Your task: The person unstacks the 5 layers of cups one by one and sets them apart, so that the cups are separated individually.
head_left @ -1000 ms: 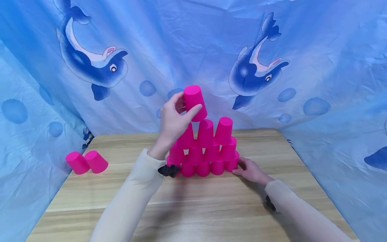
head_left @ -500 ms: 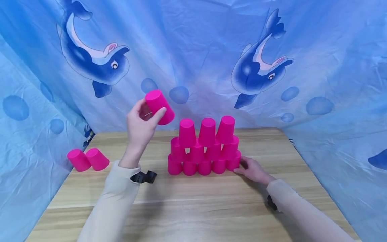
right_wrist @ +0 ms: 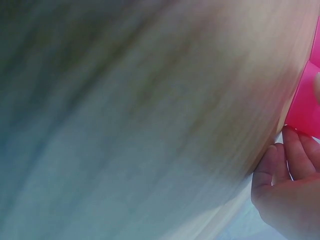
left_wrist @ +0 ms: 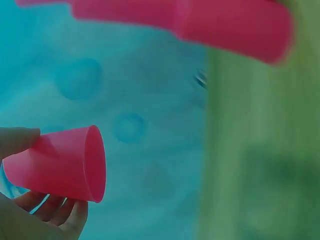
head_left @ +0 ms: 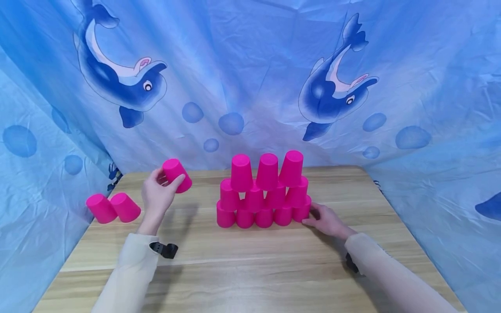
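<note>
In the head view, my left hand (head_left: 157, 194) holds a pink plastic cup (head_left: 177, 175) upside down and slightly tilted, above the table left of the stack. The left wrist view shows this cup (left_wrist: 62, 165) between thumb and fingers, its mouth facing right. Pink cups (head_left: 254, 200) stand upside down in three tiers at mid table, with three on top. My right hand (head_left: 325, 221) is at the right end of the lowest tier, thumb in front of the end cup (head_left: 301, 212) and fingers behind it. The right wrist view shows those fingertips (right_wrist: 291, 131) against the cup's edge.
Two more pink cups (head_left: 101, 208) stand upside down side by side at the table's left edge. The wooden table (head_left: 250, 274) has a blue dolphin-print curtain (head_left: 250, 74) behind it and along both sides.
My left hand has carried its cup from above the stack's top to the left and then down toward the table. The right hand has stayed at the end cup.
</note>
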Demonstrator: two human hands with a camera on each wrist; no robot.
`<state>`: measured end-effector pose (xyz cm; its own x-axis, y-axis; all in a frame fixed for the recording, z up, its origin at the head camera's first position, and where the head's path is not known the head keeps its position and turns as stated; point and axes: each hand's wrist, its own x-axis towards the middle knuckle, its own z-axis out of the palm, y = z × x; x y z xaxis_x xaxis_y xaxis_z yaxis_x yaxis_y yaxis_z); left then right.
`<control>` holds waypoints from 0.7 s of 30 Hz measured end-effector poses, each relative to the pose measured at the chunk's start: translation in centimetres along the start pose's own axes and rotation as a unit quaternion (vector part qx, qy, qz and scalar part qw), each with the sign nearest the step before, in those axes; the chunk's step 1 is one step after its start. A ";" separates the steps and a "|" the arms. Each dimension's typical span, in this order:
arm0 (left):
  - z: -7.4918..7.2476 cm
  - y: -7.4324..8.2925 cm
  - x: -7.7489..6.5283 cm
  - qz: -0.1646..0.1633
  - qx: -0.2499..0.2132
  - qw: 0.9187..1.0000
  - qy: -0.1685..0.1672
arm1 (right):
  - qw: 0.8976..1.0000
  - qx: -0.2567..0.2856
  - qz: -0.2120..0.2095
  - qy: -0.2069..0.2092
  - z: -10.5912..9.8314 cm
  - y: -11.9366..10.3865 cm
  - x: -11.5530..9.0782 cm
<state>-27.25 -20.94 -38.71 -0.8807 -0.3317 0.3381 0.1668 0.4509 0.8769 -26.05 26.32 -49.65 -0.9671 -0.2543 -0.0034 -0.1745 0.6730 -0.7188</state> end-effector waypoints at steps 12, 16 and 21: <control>-2.4 -7.5 -0.1 -0.128 0.086 0.988 -0.030 | 1.000 -0.003 0.012 0.006 0.1 0.0 0.0; -2.9 -9.0 -0.1 -0.137 0.090 0.986 -0.027 | 1.000 -0.003 0.019 0.005 0.2 0.0 0.0; -3.4 -9.9 -0.3 -0.136 0.097 0.986 -0.019 | 1.000 -0.002 0.022 0.004 0.1 0.0 0.0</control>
<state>-27.10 -28.17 -46.35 -0.8974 -0.4331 0.0837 -0.1622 0.5003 0.8505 -25.98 26.21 -49.72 -0.9754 -0.2185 -0.0285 -0.1328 0.6861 -0.7152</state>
